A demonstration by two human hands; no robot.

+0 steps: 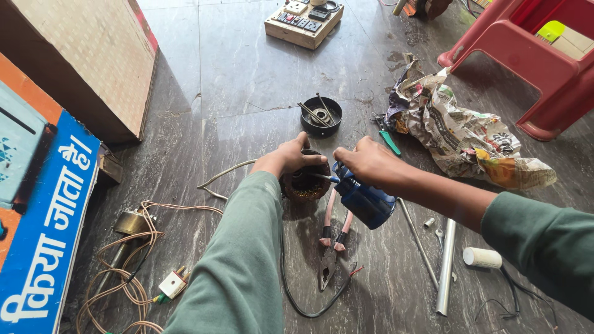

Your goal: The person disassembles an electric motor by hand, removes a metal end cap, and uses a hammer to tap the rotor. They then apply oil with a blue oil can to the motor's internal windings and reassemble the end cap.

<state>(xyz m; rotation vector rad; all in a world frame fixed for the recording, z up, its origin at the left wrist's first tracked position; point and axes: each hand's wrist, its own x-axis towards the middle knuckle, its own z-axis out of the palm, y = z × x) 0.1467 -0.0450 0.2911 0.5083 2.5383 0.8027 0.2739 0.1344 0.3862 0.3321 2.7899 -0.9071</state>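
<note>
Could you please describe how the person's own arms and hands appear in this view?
Both arms wear long, plain sage-green sleeves of soft cloth that end near the wrists. The left hand and right hand are bare: no gloves, rings, watch or markings show.

Soft, even daylight fills the scene, bright but not harsh. The polished stone floor (247, 74) carries a pale sheen toward its far edge. Shadows are faint and short, pooling under the red plastic stool (532, 55) and beside the cardboard box (93, 55). Focus is sharp at centre; straight lines bow slightly toward the corners.
</note>
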